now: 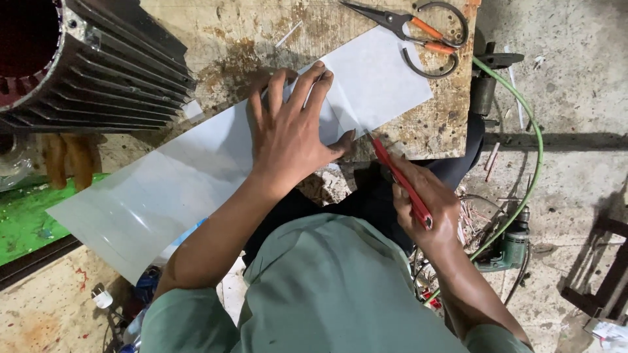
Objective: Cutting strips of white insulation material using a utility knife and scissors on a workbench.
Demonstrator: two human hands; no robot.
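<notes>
A long translucent white sheet [170, 176] lies across a worn wooden board [248, 33] and hangs off its near left edge. My left hand [291, 124] presses flat on the sheet, fingers spread, thumb out toward the sheet's near edge. My right hand [425, 202] grips a red utility knife [400, 178], whose tip meets the sheet's near edge just right of my left thumb.
Orange-handled scissors [418, 29] lie at the board's far right. A finned grey motor housing [98, 59] stands at the far left. A green drill [507, 248] with a green cable [533, 144] lies on the concrete floor at right, among wire scraps. A green surface [29, 216] is at left.
</notes>
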